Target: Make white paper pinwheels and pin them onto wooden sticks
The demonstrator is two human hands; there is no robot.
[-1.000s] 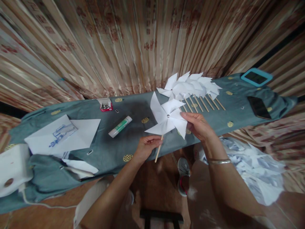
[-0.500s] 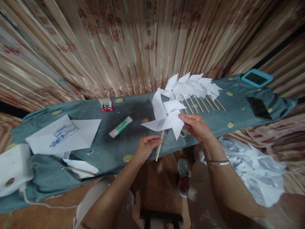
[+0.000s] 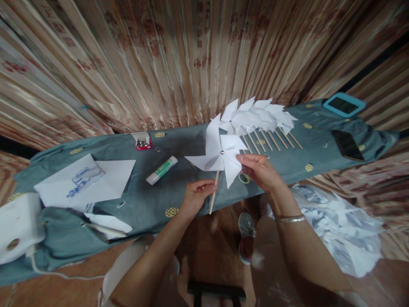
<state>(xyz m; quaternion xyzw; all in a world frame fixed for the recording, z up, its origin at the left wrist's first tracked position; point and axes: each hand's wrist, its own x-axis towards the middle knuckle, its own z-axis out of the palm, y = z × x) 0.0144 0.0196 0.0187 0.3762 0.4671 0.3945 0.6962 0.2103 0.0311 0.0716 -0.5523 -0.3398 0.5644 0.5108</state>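
A white paper pinwheel (image 3: 213,147) with a silver pin at its centre is held up in front of me, over the table's front part. My left hand (image 3: 197,196) pinches its thin wooden stick (image 3: 214,197) below the blades. My right hand (image 3: 260,169) is closed on the edge of a right-hand blade, thumb on top and fingers partly hidden behind the paper. Beyond it, a row of several finished-looking paper pinwheels (image 3: 258,115) lies overlapped on the table, their sticks pointing toward me.
On the green cloth-covered table (image 3: 179,192) lie a glue stick (image 3: 162,170), a small red box of pins (image 3: 143,141), paper sheets (image 3: 111,179), a black phone (image 3: 347,145) and a blue-framed device (image 3: 344,105). A white box (image 3: 19,226) stands left. A plastic bag of folded paper (image 3: 341,226) sits right.
The held pinwheel has shifted slightly left and its blades have turned a little. My right hand has moved slightly left with the blade. My left hand stays on the stick.
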